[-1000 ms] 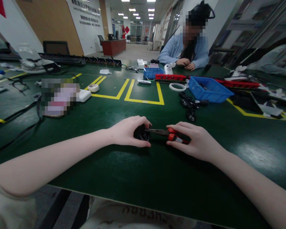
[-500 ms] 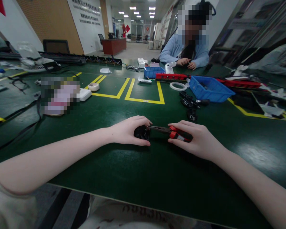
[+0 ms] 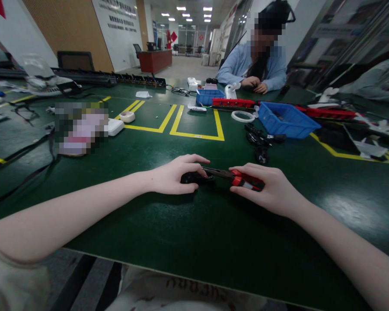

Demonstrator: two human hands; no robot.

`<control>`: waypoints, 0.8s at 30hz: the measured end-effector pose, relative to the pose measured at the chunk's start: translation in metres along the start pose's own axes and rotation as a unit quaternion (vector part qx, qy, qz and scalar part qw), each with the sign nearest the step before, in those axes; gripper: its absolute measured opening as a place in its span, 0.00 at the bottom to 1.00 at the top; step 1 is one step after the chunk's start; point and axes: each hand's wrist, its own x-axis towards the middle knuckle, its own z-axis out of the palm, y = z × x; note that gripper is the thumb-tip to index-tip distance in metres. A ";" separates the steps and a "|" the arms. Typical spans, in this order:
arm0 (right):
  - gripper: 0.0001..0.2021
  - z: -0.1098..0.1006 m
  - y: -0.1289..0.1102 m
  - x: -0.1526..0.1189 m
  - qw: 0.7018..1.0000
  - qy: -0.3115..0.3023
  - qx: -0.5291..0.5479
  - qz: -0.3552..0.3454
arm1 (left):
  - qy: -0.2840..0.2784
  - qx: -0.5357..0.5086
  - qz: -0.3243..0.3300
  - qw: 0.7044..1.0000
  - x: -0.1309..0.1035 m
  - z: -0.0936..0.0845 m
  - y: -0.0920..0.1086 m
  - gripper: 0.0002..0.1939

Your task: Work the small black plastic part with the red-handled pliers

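Note:
Needle-nose pliers with red and black handles [image 3: 246, 180] are gripped in my right hand [image 3: 272, 188], their dark jaws pointing left. My left hand [image 3: 173, 176] has its thumb and fingers around a small black part [image 3: 189, 177] on the green table [image 3: 194, 229]. The part stretches to the right, under the jaws of the pliers. Its exact shape is too dark to make out, and whether the jaws touch it cannot be told.
Beyond my right hand lie a bundle of black cables [image 3: 257, 136], a blue bin [image 3: 287, 121] and a white ring [image 3: 243, 116]. A white box [image 3: 114, 127] sits at the left. Across the table sits a person in blue [image 3: 233, 67].
The black part has turned and now reaches further right. My left index finger has lifted and straightened, and the pliers have shifted slightly to the right.

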 end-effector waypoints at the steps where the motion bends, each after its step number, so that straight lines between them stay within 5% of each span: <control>1: 0.20 0.000 0.000 0.000 1.000 -0.001 -0.003 -0.002 | 0.002 -0.006 -0.001 1.000 0.000 0.000 0.000 0.13; 8: 0.22 0.000 -0.001 -0.001 0.997 0.003 -0.073 -0.032 | 0.004 -0.041 0.002 0.999 0.002 0.000 -0.001 0.05; 24: 0.20 0.001 -0.004 -0.001 0.976 0.032 -0.182 -0.116 | 0.012 -0.043 0.013 0.999 0.002 0.001 -0.005 0.05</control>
